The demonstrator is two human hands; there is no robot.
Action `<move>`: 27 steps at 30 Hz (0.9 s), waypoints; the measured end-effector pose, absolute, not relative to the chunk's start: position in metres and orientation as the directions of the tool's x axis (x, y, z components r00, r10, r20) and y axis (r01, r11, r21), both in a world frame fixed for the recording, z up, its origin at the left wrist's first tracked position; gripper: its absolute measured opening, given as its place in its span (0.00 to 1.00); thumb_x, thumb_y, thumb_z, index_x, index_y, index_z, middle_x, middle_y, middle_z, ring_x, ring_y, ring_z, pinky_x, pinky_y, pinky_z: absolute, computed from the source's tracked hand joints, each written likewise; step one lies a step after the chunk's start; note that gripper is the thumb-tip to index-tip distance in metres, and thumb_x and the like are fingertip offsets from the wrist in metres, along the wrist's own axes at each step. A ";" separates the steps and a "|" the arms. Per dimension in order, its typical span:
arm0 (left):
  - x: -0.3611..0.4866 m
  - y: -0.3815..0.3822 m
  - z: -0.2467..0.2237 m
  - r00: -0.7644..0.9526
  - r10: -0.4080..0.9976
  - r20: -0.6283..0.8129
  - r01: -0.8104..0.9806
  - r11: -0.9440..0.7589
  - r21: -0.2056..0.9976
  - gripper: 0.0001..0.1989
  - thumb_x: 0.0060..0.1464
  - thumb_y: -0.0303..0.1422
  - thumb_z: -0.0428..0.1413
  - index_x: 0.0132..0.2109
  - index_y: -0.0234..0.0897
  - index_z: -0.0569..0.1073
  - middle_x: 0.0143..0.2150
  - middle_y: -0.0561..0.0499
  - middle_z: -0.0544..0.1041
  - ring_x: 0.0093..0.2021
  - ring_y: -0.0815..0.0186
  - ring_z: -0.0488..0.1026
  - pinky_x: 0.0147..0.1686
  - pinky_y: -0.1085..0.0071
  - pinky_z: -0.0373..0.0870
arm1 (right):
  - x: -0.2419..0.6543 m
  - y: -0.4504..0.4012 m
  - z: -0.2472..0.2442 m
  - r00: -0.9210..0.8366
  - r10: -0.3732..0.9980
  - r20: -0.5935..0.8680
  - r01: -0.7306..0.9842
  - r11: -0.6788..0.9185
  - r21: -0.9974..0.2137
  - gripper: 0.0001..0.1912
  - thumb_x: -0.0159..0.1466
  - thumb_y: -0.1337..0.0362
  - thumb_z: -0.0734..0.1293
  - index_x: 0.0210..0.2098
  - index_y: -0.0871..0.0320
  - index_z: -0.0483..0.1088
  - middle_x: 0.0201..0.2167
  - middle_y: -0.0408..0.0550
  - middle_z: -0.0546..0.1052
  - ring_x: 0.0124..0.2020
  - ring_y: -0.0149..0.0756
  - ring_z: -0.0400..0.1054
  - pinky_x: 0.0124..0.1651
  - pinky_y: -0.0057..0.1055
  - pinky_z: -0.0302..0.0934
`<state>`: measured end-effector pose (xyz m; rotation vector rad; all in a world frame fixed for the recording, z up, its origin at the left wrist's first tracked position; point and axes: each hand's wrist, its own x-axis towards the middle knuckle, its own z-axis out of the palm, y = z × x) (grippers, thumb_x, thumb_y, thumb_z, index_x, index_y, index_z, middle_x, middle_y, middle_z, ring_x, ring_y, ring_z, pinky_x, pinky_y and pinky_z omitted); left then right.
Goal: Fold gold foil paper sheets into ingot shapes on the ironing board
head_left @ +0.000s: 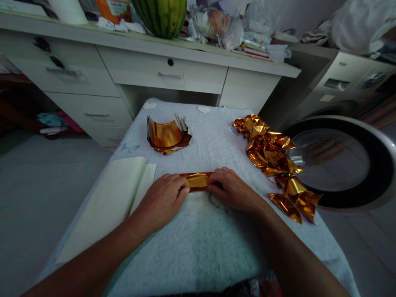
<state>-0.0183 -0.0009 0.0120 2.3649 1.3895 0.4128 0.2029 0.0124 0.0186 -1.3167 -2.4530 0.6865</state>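
Note:
A strip of shiny gold foil paper (198, 182) lies flat near the middle of the cloth-covered board (213, 231), its long side running left to right. My left hand (165, 196) has its fingers curled over the strip's left end. At the right end, my right hand (230, 187) grips it with bent fingers and thumb. A curved stack of gold foil sheets (167, 134) rests farther back on the left. Along the right side lies a heap of folded gold foil pieces (269, 150).
Folded cream paper sheets (105, 202) lie by my left forearm. Behind stands a white drawer cabinet (167, 76) bearing a watermelon (159, 16) and a glass bowl (213, 22). To the right, a washing machine (337, 80) has its round door (380, 165) swung out beside the board.

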 end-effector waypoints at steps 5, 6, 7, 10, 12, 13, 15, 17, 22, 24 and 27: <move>-0.020 -0.001 0.013 0.413 0.910 0.023 0.832 -0.387 0.398 0.11 0.61 0.33 0.49 0.32 0.37 0.71 0.33 0.48 0.75 0.37 0.58 0.72 0.39 0.61 0.68 | 0.202 0.012 0.019 -0.522 0.853 -0.020 0.736 0.439 -0.516 0.07 0.65 0.69 0.66 0.30 0.59 0.70 0.31 0.46 0.73 0.36 0.34 0.63 0.42 0.33 0.54; -0.020 -0.001 0.014 0.408 0.913 0.014 0.838 -0.381 0.390 0.11 0.61 0.33 0.49 0.32 0.37 0.71 0.33 0.48 0.75 0.37 0.58 0.72 0.39 0.61 0.68 | 0.202 0.012 0.019 -0.518 0.855 -0.021 0.742 0.436 -0.509 0.07 0.65 0.68 0.66 0.30 0.59 0.70 0.32 0.46 0.72 0.36 0.35 0.63 0.42 0.33 0.54; -0.020 -0.001 0.014 0.409 0.913 0.007 0.842 -0.380 0.384 0.12 0.61 0.33 0.48 0.32 0.37 0.71 0.33 0.48 0.75 0.38 0.58 0.72 0.40 0.61 0.68 | 0.202 0.012 0.019 -0.515 0.857 -0.021 0.747 0.436 -0.502 0.07 0.65 0.68 0.66 0.30 0.59 0.71 0.32 0.46 0.72 0.37 0.35 0.62 0.42 0.33 0.54; -0.020 0.000 0.015 0.424 0.905 -0.026 0.844 -0.384 0.373 0.13 0.62 0.32 0.46 0.32 0.37 0.72 0.34 0.47 0.75 0.38 0.59 0.72 0.42 0.61 0.68 | 0.203 0.012 0.017 -0.508 0.861 -0.021 0.755 0.433 -0.492 0.07 0.65 0.68 0.65 0.30 0.59 0.71 0.33 0.46 0.71 0.37 0.35 0.62 0.42 0.33 0.54; -0.020 0.001 0.015 0.431 0.901 -0.050 0.847 -0.384 0.369 0.13 0.62 0.31 0.45 0.33 0.37 0.72 0.35 0.46 0.75 0.39 0.59 0.72 0.43 0.61 0.68 | 0.203 0.012 0.016 -0.506 0.862 -0.028 0.757 0.429 -0.493 0.07 0.65 0.68 0.65 0.30 0.59 0.71 0.33 0.46 0.70 0.37 0.34 0.62 0.42 0.32 0.54; -0.020 0.001 0.016 0.426 0.903 -0.060 0.850 -0.377 0.367 0.13 0.62 0.31 0.45 0.33 0.37 0.72 0.35 0.46 0.75 0.39 0.59 0.72 0.43 0.61 0.67 | 0.203 0.012 0.016 -0.503 0.864 -0.030 0.759 0.425 -0.494 0.07 0.65 0.67 0.65 0.30 0.59 0.71 0.33 0.46 0.70 0.37 0.34 0.62 0.42 0.32 0.53; -0.020 0.002 0.017 0.420 0.905 -0.071 0.857 -0.370 0.359 0.12 0.62 0.31 0.46 0.34 0.36 0.72 0.36 0.46 0.76 0.39 0.58 0.72 0.43 0.61 0.67 | 0.202 0.012 0.016 -0.494 0.869 -0.033 0.764 0.415 -0.495 0.07 0.65 0.67 0.65 0.30 0.59 0.71 0.33 0.46 0.70 0.37 0.34 0.62 0.42 0.32 0.53; -0.019 0.002 0.017 0.407 0.910 -0.076 0.868 -0.360 0.342 0.12 0.62 0.32 0.46 0.33 0.36 0.72 0.36 0.45 0.76 0.39 0.58 0.72 0.43 0.61 0.67 | 0.202 0.011 0.016 -0.483 0.875 -0.037 0.770 0.404 -0.495 0.07 0.65 0.68 0.65 0.30 0.59 0.71 0.33 0.46 0.71 0.37 0.34 0.62 0.42 0.32 0.53; -0.018 0.001 0.016 0.389 0.917 -0.089 0.887 -0.348 0.303 0.13 0.63 0.34 0.46 0.34 0.37 0.73 0.36 0.45 0.76 0.39 0.57 0.73 0.42 0.60 0.67 | 0.200 0.011 0.015 -0.457 0.889 -0.019 0.782 0.391 -0.485 0.07 0.64 0.69 0.66 0.29 0.60 0.71 0.32 0.46 0.70 0.37 0.34 0.62 0.41 0.31 0.53; -0.018 0.001 0.015 0.386 0.918 -0.095 0.891 -0.344 0.296 0.13 0.63 0.34 0.46 0.34 0.36 0.73 0.36 0.45 0.76 0.39 0.57 0.72 0.42 0.60 0.66 | 0.200 0.011 0.014 -0.445 0.895 -0.014 0.786 0.383 -0.485 0.07 0.63 0.69 0.66 0.28 0.60 0.71 0.33 0.46 0.70 0.37 0.34 0.62 0.41 0.31 0.53; -0.021 0.001 0.015 0.402 0.911 -0.093 0.879 -0.355 0.319 0.13 0.63 0.33 0.45 0.34 0.36 0.72 0.36 0.45 0.76 0.39 0.57 0.72 0.42 0.61 0.66 | 0.199 0.011 0.013 -0.433 0.901 -0.022 0.791 0.369 -0.488 0.06 0.62 0.69 0.67 0.28 0.60 0.71 0.33 0.47 0.69 0.37 0.34 0.62 0.40 0.31 0.53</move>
